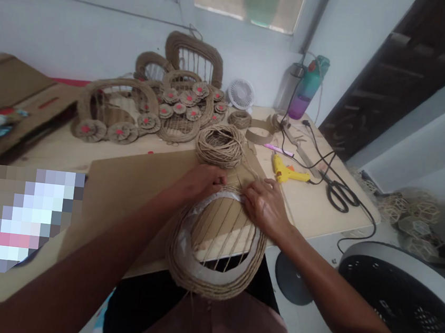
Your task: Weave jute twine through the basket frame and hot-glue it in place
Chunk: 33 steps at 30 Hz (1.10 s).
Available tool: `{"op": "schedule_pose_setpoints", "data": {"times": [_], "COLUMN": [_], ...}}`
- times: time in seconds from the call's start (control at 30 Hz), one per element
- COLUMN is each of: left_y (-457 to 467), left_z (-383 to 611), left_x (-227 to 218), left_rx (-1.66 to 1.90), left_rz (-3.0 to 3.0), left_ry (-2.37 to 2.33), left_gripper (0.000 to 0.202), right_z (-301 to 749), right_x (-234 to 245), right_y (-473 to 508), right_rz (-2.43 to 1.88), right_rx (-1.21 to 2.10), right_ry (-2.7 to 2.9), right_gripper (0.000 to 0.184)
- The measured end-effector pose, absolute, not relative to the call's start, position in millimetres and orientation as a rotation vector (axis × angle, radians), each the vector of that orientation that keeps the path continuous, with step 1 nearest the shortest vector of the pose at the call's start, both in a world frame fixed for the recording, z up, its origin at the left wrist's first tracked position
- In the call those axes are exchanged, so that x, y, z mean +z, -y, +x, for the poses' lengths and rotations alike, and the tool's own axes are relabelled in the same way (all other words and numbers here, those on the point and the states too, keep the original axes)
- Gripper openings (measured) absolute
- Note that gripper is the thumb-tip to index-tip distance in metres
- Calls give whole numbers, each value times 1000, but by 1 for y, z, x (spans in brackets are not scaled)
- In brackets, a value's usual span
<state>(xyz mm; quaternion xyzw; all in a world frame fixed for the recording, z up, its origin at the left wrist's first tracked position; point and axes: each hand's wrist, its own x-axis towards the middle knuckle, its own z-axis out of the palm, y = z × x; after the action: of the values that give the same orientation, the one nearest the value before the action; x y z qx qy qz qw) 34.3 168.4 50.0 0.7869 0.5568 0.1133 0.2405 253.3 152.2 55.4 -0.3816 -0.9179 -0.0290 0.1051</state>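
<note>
An oval frame wrapped in jute twine (210, 287) rests over the table's front edge and against my lap. It has a whitish inner band (186, 239) and strands of twine strung lengthwise across its opening. At its far end, my left hand (207, 182) is closed, with curled fingers on the jute twine (233, 181). My right hand (265, 205) is closed over the frame's far right rim, its fingertips partly hidden. Just beyond both hands sits a coil of jute twine (219, 146), from which a loose strand runs down toward my right hand.
Cardboard (125, 188) lies under the work. To the right are a yellow glue gun (288, 170), black-handled scissors (339, 193), a pink pen (279, 149) and cables. Finished twine pieces with flowers (119, 110), a small white fan (241, 94) and a bottle (309, 88) stand behind.
</note>
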Motion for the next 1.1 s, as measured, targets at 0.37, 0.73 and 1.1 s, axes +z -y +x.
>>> {"op": "schedule_pose_setpoints", "data": {"times": [0.37, 0.73, 1.1], "left_y": [-175, -182, -183], "left_z": [33, 56, 63], "left_x": [52, 47, 49], "left_rx": [317, 377, 328], "left_rz": [2044, 2048, 2051], "left_ry": [-1493, -1447, -1501], "left_gripper": [13, 16, 10], "right_z": [263, 255, 267], "right_x": [60, 53, 46], "right_y": [-155, -205, -184], "right_rz": [-1120, -1608, -1479], "right_rx": [80, 426, 600], "right_ry": [2648, 2366, 2205], "right_gripper": [24, 26, 16]}}
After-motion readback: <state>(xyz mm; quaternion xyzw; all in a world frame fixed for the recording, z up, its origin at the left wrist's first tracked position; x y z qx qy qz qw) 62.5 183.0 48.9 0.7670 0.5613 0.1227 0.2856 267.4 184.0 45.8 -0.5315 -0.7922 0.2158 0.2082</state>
